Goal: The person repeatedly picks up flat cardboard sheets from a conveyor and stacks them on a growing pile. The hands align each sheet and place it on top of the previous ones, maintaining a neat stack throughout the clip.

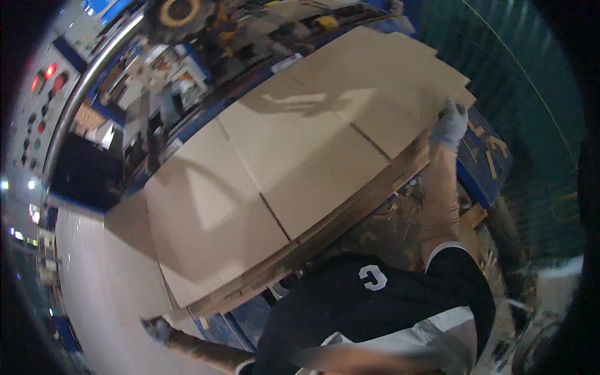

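A stack of flat brown cardboard sheets [312,169] lies slantwise before me, with crease lines and short slots cut into the top sheet. My right hand [451,124], in a grey glove, is closed at the stack's far right edge; how many sheets it grips is hidden. Close to the near left corner is my left hand [157,329], gloved with dark fingertips. Its fingers look curled at the cardboard's edge, though the grip is dim and partly hidden. Shadows fall across the top sheet.
Behind the stack runs a machine with a round wheel [178,14]. A control panel [44,115] with lit red lamps and a metal rail [94,81] stand at the left. Cardboard scraps [394,215] litter the area by my right arm. A green curtain [500,69] hangs at the right.
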### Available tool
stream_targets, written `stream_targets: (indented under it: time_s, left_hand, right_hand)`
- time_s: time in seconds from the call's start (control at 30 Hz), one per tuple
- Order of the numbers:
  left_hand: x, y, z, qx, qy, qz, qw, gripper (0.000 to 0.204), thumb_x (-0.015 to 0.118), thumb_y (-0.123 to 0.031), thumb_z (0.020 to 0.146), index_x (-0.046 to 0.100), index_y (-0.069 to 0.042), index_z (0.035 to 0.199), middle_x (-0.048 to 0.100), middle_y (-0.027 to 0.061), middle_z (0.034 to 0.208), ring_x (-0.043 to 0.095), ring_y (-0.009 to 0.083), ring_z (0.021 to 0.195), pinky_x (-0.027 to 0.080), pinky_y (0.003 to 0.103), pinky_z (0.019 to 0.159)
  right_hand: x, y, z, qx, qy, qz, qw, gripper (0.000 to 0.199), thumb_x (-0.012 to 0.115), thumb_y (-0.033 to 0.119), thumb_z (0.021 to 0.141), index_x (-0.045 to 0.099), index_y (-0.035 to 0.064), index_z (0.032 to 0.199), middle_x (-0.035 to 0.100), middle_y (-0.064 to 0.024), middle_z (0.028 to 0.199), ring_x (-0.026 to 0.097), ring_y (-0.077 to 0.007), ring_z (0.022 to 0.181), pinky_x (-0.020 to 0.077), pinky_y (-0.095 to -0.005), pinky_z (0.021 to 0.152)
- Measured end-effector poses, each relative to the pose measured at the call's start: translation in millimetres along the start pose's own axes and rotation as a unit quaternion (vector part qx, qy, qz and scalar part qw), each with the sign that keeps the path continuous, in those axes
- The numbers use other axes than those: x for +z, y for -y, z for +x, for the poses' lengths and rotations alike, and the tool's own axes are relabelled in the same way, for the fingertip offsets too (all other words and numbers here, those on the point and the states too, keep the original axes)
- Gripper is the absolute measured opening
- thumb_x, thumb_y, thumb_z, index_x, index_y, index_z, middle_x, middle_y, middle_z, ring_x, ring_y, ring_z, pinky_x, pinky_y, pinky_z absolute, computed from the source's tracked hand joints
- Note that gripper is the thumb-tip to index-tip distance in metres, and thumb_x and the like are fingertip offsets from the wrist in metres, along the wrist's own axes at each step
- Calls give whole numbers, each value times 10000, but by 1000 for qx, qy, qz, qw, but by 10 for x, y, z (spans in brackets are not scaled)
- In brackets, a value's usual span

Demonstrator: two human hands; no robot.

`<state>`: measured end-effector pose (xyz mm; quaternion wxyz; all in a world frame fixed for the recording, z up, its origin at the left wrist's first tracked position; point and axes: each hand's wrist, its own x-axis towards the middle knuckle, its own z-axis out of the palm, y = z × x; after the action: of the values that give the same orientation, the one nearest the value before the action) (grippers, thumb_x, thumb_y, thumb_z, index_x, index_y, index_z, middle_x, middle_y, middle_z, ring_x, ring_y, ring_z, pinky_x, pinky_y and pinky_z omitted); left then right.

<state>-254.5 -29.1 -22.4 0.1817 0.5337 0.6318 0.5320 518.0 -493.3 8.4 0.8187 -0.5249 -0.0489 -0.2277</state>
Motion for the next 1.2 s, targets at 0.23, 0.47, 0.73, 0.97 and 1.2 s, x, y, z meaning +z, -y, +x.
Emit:
stream_targets:
  time_s: [0.23, 0.47, 0.73, 0.97, 1.2]
  left_hand:
    - [-13, -476, -430, 142, 162, -42, 976, 342, 600, -21, 838, 582, 43, 1173, 597, 153, 1186, 574, 255, 1064, 460, 383, 950]
    - [682, -1676, -2072, 261, 310, -40, 913, 401, 609, 0, 800, 586, 14, 1200, 556, 247, 1265, 560, 363, 1160, 443, 404, 988]
    - [1215, -1965, -1893, 588, 478, 206, 620, 471, 520, -136, 811, 512, -132, 1282, 488, 162, 1338, 462, 373, 1245, 306, 543, 1078]
    - [1302, -1863, -1643, 580, 440, 190, 659, 505, 545, -141, 783, 516, -122, 1287, 474, 167, 1359, 455, 379, 1247, 309, 539, 1078]
    - [2082, -1846, -1194, 592, 337, 82, 727, 545, 613, -113, 746, 525, -104, 1284, 501, 164, 1328, 485, 357, 1218, 318, 505, 1080]
  right_hand:
    - [312, 1086, -451, -28, 232, -52, 971, 276, 572, 127, 900, 605, 2, 1144, 619, -115, 1154, 589, -197, 1004, 466, -316, 920]
    - [261, 1104, -1585, -418, 688, -309, 506, 399, 602, 146, 763, 610, 103, 1159, 632, -99, 1175, 590, -283, 1091, 437, -436, 975]
    - [487, 644, -1599, -462, 720, -272, 441, 389, 605, 183, 763, 607, 151, 1151, 629, -63, 1195, 574, -293, 1122, 419, -447, 999]
    - [847, 352, -1251, -436, 706, -329, 450, 593, 608, 528, 778, 585, 97, 1184, 551, -118, 1277, 513, -308, 1179, 407, -462, 979]
    - [1507, -134, -858, -360, 706, -381, 476, 728, 602, 634, 745, 574, 60, 1192, 542, -147, 1265, 499, -350, 1174, 389, -429, 994]
